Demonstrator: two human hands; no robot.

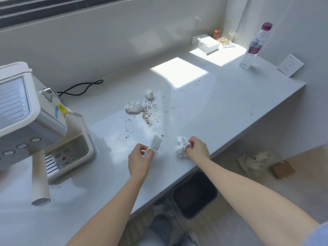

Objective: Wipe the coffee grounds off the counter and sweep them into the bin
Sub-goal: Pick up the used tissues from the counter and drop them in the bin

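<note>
Brown coffee grounds [148, 114] lie scattered over the middle of the pale grey counter [221, 107]. My left hand [140, 158] pinches a small crumpled white tissue [155, 144] just above the counter. My right hand [197, 147] grips a second crumpled tissue [182, 147] near the counter's front edge. Two more used tissue wads [133, 107] [149, 93] rest beside the grounds, farther back. A dark bin [195, 194] stands on the floor below the counter edge, under my right forearm.
A white coffee machine [23, 110] with its drip tray and portafilter handle [40, 178] fills the left side, its black cord [83, 87] trailing behind. A water bottle [254, 45], white box [205, 43] and wall socket [291, 67] sit at the far right. Crumpled paper and a cardboard box [282, 168] lie on the floor.
</note>
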